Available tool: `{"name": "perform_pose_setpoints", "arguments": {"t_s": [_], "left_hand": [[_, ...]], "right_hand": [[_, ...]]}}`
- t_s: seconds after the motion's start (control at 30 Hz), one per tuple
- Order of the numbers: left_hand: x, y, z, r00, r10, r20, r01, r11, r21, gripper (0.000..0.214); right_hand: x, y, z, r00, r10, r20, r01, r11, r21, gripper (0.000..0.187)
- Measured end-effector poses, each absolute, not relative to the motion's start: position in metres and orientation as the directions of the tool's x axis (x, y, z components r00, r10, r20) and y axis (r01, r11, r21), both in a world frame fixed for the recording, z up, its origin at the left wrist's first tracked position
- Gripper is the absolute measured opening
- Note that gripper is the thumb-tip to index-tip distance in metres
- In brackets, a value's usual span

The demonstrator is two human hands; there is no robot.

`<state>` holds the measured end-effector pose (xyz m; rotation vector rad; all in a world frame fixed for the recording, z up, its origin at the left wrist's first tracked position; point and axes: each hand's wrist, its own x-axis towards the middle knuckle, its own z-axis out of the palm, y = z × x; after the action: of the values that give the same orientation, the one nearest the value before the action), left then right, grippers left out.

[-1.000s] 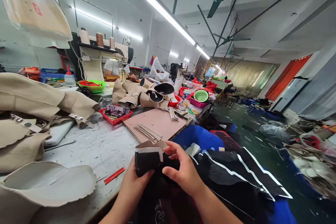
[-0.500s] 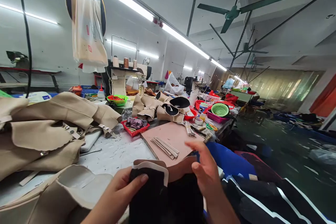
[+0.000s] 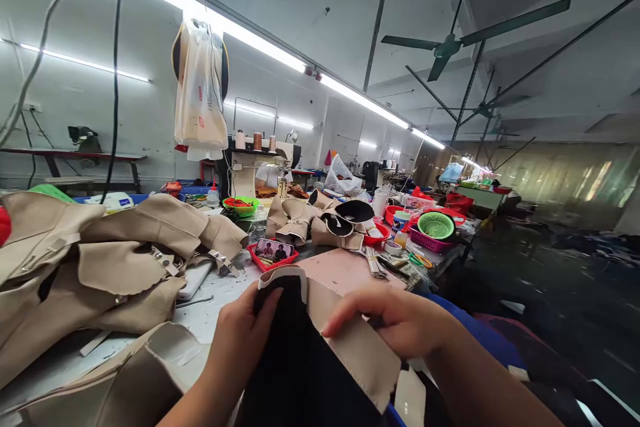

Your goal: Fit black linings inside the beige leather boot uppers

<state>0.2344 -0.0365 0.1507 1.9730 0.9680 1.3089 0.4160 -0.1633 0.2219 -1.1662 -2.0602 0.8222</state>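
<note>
My left hand (image 3: 239, 333) pinches the upper end of a beige leather piece (image 3: 363, 357) with a black lining, its thumb lying on the black side. A pale strip runs along that black lining near the held edge. Across the beige face, my right hand (image 3: 407, 320) is curled over the piece, index finger pressed on it and the other fingers partly hidden. The piece hangs low in front of me, its stitched, scalloped beige edge turned toward the lower right. Just behind it lies a pink board (image 3: 335, 268) on the worktable.
Beige leather parts with metal buckles (image 3: 145, 260) are heaped at left. A red basket (image 3: 273, 255) holds a phone-like screen. Beyond stand a sewing machine (image 3: 245, 180), more beige pieces (image 3: 293, 217), a green basket (image 3: 436, 225) and scissors (image 3: 420, 260). Blue material (image 3: 475, 327) lies at right.
My right hand has gone from spread fingers beside the piece to gripping it. The leather piece has turned, showing more of its beige face. The view has swung left and tilted up slightly.
</note>
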Motion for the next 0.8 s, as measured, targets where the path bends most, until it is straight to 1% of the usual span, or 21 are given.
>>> {"name": "perform_pose_setpoints", "arguments": {"t_s": [0.07, 0.1, 0.17, 0.2, 0.23, 0.27, 0.3, 0.33, 0.37, 0.4, 0.43, 0.47, 0.5, 0.53, 0.57, 0.63, 0.67, 0.73, 0.8], "left_hand": [[0.233, -0.040, 0.150, 0.221, 0.817, 0.533, 0.268, -0.577, 0.772, 0.034], [0.232, -0.042, 0.149, 0.223, 0.810, 0.542, 0.250, -0.585, 0.772, 0.034], [0.232, -0.047, 0.147, 0.242, 0.798, 0.551, 0.153, -0.592, 0.791, 0.034], [0.231, -0.049, 0.146, 0.251, 0.794, 0.553, 0.081, -0.587, 0.806, 0.035], [0.231, -0.051, 0.145, 0.267, 0.789, 0.553, 0.009, -0.576, 0.818, 0.037], [0.231, -0.052, 0.143, 0.282, 0.788, 0.547, -0.042, -0.559, 0.828, 0.038], [0.231, -0.053, 0.142, 0.291, 0.790, 0.539, -0.065, -0.546, 0.835, 0.038], [0.231, -0.054, 0.141, 0.290, 0.794, 0.535, -0.063, -0.542, 0.838, 0.037], [0.231, -0.054, 0.140, 0.279, 0.797, 0.536, -0.045, -0.547, 0.836, 0.034], [0.231, -0.054, 0.140, 0.257, 0.800, 0.542, -0.023, -0.556, 0.831, 0.031], [0.230, -0.053, 0.139, 0.227, 0.803, 0.551, -0.007, -0.564, 0.826, 0.027], [0.229, -0.053, 0.138, 0.196, 0.803, 0.563, -0.001, -0.574, 0.819, 0.024], [0.228, -0.053, 0.137, 0.177, 0.801, 0.572, -0.001, -0.581, 0.814, 0.021], [0.227, -0.052, 0.136, 0.169, 0.802, 0.573, -0.003, -0.581, 0.814, 0.021], [0.226, -0.051, 0.135, 0.170, 0.806, 0.567, -0.009, -0.574, 0.819, 0.023], [0.222, -0.050, 0.133, 0.201, 0.826, 0.526, -0.013, -0.535, 0.845, 0.030], [0.220, -0.049, 0.132, 0.223, 0.831, 0.509, -0.018, -0.519, 0.855, 0.033], [0.217, -0.047, 0.130, 0.253, 0.826, 0.503, -0.049, -0.508, 0.860, 0.037], [0.214, -0.045, 0.126, 0.265, 0.836, 0.481, -0.107, -0.470, 0.876, 0.039]], "right_hand": [[0.409, -0.148, 0.228, -0.395, 0.884, 0.251, 0.659, 0.463, -0.592, 0.020], [0.405, -0.140, 0.230, -0.347, 0.890, 0.296, 0.735, 0.454, -0.504, 0.016], [0.399, -0.126, 0.230, -0.246, 0.881, 0.403, 0.851, 0.395, -0.346, 0.016], [0.397, -0.120, 0.229, -0.223, 0.870, 0.440, 0.884, 0.371, -0.286, 0.015], [0.395, -0.115, 0.227, -0.219, 0.862, 0.458, 0.898, 0.362, -0.251, 0.014], [0.394, -0.111, 0.224, -0.234, 0.857, 0.459, 0.895, 0.374, -0.243, 0.012], [0.393, -0.108, 0.220, -0.246, 0.852, 0.463, 0.880, 0.396, -0.262, 0.012], [0.393, -0.106, 0.215, -0.231, 0.843, 0.487, 0.858, 0.412, -0.308, 0.013], [0.392, -0.103, 0.209, -0.177, 0.832, 0.525, 0.827, 0.415, -0.379, 0.016], [0.390, -0.101, 0.202, -0.093, 0.826, 0.556, 0.779, 0.408, -0.476, 0.026], [0.389, -0.100, 0.193, -0.004, 0.825, 0.566, 0.704, 0.404, -0.584, 0.040], [0.386, -0.098, 0.185, 0.057, 0.834, 0.549, 0.606, 0.408, -0.683, 0.053], [0.383, -0.096, 0.176, 0.076, 0.854, 0.514, 0.498, 0.414, -0.762, 0.060], [0.380, -0.095, 0.167, 0.060, 0.880, 0.470, 0.395, 0.412, -0.821, 0.059], [0.377, -0.094, 0.160, 0.042, 0.901, 0.431, 0.298, 0.401, -0.866, 0.051], [0.372, -0.093, 0.150, 0.064, 0.926, 0.372, 0.126, 0.362, -0.924, 0.036], [0.370, -0.092, 0.148, 0.088, 0.935, 0.343, 0.065, 0.338, -0.939, 0.033], [0.366, -0.092, 0.147, 0.099, 0.943, 0.317, 0.010, 0.317, -0.948, 0.033], [0.365, -0.091, 0.150, 0.092, 0.941, 0.325, 0.040, 0.322, -0.946, 0.033]]}}
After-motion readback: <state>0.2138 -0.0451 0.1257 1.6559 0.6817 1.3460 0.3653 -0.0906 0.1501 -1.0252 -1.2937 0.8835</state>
